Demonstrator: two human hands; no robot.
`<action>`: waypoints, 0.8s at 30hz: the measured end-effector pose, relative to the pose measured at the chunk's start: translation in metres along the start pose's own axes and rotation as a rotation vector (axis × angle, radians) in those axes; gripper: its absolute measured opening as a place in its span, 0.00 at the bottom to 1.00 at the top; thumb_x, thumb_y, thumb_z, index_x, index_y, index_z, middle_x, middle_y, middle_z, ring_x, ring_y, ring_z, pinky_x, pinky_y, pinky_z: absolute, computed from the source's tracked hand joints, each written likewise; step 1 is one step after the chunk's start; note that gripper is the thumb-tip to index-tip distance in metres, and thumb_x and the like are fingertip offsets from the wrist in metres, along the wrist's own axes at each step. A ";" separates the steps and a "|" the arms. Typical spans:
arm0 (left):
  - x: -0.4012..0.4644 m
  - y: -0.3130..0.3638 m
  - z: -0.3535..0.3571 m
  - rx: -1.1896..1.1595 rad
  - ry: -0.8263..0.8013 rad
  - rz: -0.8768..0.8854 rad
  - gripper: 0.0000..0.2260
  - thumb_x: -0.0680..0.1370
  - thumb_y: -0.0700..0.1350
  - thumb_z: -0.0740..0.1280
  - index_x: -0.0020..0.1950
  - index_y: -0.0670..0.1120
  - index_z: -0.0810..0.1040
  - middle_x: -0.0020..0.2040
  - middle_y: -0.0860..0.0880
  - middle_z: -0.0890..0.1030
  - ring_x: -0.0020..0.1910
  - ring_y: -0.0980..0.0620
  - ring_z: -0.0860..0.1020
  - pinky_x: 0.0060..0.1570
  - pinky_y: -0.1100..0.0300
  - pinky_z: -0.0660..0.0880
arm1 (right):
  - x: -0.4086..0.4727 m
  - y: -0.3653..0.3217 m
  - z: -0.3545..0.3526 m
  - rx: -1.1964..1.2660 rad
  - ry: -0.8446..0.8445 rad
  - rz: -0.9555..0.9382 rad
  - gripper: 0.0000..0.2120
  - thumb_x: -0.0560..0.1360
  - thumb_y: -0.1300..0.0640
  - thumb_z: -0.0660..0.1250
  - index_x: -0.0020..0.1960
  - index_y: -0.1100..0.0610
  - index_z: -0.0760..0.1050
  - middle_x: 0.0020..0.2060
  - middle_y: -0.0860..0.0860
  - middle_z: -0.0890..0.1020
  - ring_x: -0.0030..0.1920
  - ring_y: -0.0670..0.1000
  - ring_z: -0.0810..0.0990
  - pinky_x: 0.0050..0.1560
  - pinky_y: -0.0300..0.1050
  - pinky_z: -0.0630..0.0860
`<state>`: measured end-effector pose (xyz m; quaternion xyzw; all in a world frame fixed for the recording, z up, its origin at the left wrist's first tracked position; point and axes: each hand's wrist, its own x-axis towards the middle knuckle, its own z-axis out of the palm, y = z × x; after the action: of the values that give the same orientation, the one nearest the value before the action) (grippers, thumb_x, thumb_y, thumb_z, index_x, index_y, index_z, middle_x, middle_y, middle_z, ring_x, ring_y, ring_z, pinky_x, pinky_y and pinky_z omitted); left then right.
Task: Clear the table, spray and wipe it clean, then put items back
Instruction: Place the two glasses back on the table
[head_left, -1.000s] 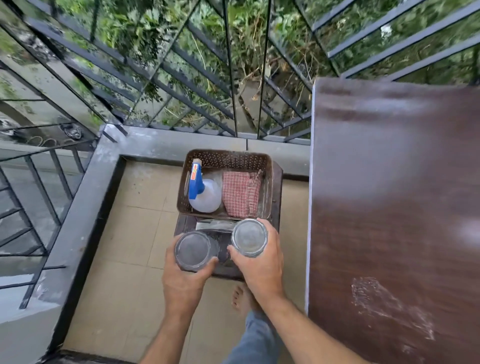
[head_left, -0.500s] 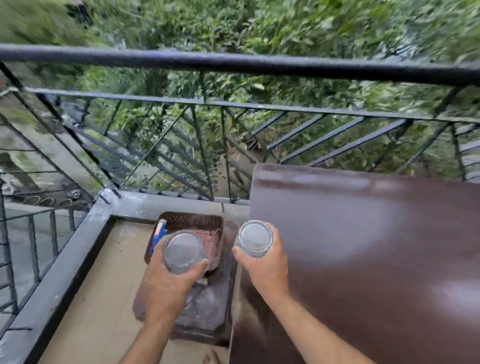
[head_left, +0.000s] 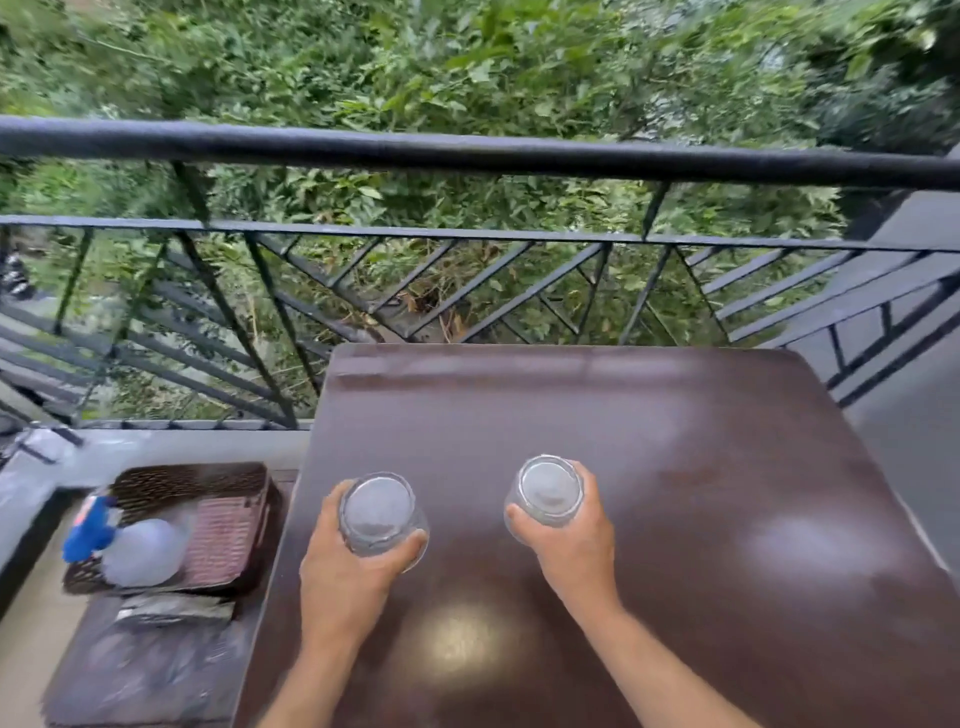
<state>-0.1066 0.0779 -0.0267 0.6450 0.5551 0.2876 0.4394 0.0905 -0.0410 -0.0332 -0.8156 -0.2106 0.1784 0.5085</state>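
1. Two clear glass jars are held above the dark brown table (head_left: 701, 493), one in each of the person's hands, both over its near half.
2. The left hand (head_left: 345, 566) grips the left jar (head_left: 382, 514) from the near side, thumb and fingers curled round its wall; the jar sits over the table close to its left edge.
3. The right hand (head_left: 569, 545) grips the right jar (head_left: 548, 491) the same way, thumb wrapped round the left of the glass, nearer the table's middle.
4. Whether either jar's base touches the tabletop, I cannot tell from here.
5. Left of the table, lower down, a dark stool (head_left: 145, 670) carries a brown woven basket (head_left: 192, 480).
6. Inside the basket lies a spray bottle (head_left: 143, 551) with a blue head, on its side, and just beside it a red checked cloth (head_left: 223, 535), on the side nearer the table.
7. Beyond the table's far edge runs a black metal railing (head_left: 467, 156), with green foliage behind it.
8. The picture is blurred, so finer detail on the stool is unreadable.
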 end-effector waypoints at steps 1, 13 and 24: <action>-0.004 0.004 0.017 0.009 -0.019 -0.002 0.38 0.58 0.54 0.84 0.65 0.60 0.72 0.55 0.54 0.84 0.54 0.49 0.82 0.56 0.51 0.77 | 0.006 0.009 -0.014 -0.008 0.017 0.013 0.34 0.60 0.48 0.82 0.61 0.38 0.69 0.54 0.39 0.81 0.54 0.43 0.80 0.54 0.40 0.74; -0.005 0.033 0.154 -0.015 -0.201 0.022 0.33 0.60 0.51 0.84 0.58 0.69 0.71 0.53 0.64 0.82 0.52 0.61 0.80 0.51 0.64 0.74 | 0.078 0.085 -0.120 -0.017 0.166 0.127 0.33 0.62 0.50 0.83 0.58 0.34 0.69 0.50 0.36 0.81 0.52 0.36 0.78 0.51 0.37 0.72; -0.010 0.026 0.184 0.047 -0.195 0.055 0.36 0.62 0.49 0.84 0.65 0.59 0.71 0.62 0.58 0.80 0.60 0.54 0.79 0.64 0.52 0.75 | 0.092 0.110 -0.137 -0.014 0.138 0.121 0.34 0.63 0.51 0.82 0.61 0.36 0.69 0.54 0.37 0.80 0.54 0.38 0.78 0.55 0.40 0.74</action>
<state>0.0613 0.0223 -0.0850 0.6952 0.4983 0.2225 0.4679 0.2559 -0.1392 -0.0829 -0.8407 -0.1266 0.1506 0.5044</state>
